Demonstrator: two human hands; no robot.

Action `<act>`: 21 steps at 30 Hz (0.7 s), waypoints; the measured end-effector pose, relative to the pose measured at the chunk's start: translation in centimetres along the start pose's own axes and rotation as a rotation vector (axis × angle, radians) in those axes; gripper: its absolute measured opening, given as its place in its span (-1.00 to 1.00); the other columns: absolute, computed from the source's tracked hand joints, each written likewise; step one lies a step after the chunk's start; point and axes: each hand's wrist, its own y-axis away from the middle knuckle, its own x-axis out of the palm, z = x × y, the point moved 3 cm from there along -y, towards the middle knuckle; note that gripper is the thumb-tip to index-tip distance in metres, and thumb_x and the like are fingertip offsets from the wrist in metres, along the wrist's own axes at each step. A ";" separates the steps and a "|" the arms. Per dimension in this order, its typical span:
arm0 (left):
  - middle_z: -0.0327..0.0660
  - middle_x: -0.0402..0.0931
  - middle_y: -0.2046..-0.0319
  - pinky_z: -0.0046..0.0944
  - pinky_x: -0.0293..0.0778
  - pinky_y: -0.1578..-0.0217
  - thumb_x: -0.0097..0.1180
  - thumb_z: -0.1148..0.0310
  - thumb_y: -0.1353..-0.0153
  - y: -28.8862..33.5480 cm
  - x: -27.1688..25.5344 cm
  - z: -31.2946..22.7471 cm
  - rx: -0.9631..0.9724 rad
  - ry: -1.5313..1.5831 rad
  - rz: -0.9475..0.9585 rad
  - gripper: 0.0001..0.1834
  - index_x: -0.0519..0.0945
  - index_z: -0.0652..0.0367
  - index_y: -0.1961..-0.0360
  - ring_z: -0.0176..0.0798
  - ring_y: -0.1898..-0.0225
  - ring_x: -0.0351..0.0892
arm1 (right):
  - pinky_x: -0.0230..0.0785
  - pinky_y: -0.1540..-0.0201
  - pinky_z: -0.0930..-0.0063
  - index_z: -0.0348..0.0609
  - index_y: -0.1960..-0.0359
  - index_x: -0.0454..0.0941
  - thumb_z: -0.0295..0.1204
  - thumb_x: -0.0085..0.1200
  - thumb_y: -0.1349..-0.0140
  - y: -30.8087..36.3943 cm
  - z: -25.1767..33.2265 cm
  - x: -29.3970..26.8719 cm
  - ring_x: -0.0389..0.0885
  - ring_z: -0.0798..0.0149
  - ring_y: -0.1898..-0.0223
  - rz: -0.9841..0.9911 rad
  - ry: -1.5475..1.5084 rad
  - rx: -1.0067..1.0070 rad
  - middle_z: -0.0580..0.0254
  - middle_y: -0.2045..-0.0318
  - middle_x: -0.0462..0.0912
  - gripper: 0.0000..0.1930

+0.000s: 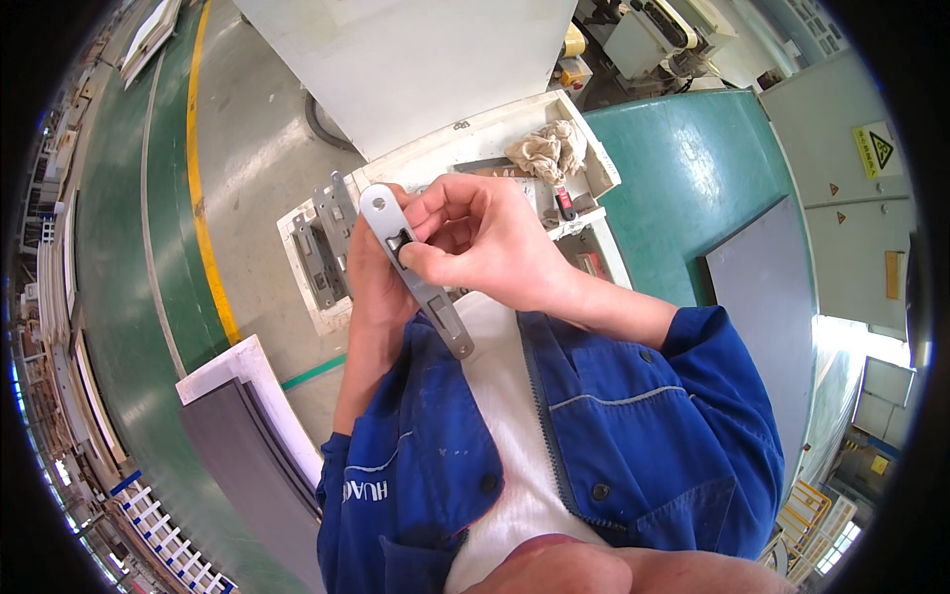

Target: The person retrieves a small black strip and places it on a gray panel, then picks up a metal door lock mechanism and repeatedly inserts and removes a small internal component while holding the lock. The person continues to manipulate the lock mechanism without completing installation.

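A mortise lock with a long, round-ended metal faceplate (435,309) is held tilted in front of my chest. My left hand (372,282) grips it from behind; the faceplate covers part of that hand, and the lock's body is mostly hidden. With thumb and fingers pinched together, my right hand (500,243) is at the dark latch opening in the upper half of the plate. Below that opening the plate has a rectangular slot, and a screw hole shows at each end. Several similar grey lock parts (319,259) lie on the pale surface beyond my left hand.
A white bench (604,178) stands ahead, bearing a crumpled cloth (547,150) and a red-and-black handled item (565,204). A large white panel (406,59) rises behind it. Dark boards (233,445) lie at left, and a grey slab (757,272) at right. A yellow line (203,218) crosses the floor.
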 end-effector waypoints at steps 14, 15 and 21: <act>-0.31 0.41 0.43 -0.40 0.41 0.40 0.06 -0.02 -0.36 -0.2 0.5 0.0 0.058 -0.095 -0.094 -0.61 0.40 0.11 0.16 -0.42 0.39 0.42 | 0.44 0.38 0.67 -0.36 0.38 0.55 -0.55 0.28 -0.03 -0.1 0.2 0.3 0.56 0.57 0.44 -0.012 0.050 0.032 0.29 0.46 0.63 -0.82; -0.32 0.40 0.43 -0.41 0.40 0.40 0.08 -0.04 -0.35 -0.3 0.2 -0.2 0.056 -0.135 -0.107 -0.59 0.40 0.11 0.16 -0.43 0.39 0.41 | 0.43 0.38 0.67 -0.36 0.39 0.56 -0.54 0.28 -0.02 -0.2 0.1 0.3 0.56 0.57 0.44 -0.005 0.039 0.055 0.29 0.47 0.63 -0.83; -0.18 0.53 0.29 -0.25 0.56 0.23 0.05 0.00 -0.38 0.2 -1.9 -0.6 0.041 -0.181 -0.149 -0.68 0.43 0.04 0.20 -0.23 0.26 0.60 | 0.44 0.35 0.63 -0.37 0.42 0.55 -0.52 0.28 -0.01 -0.8 -1.3 0.4 0.56 0.53 0.46 0.028 -0.014 0.064 0.26 0.51 0.63 -0.82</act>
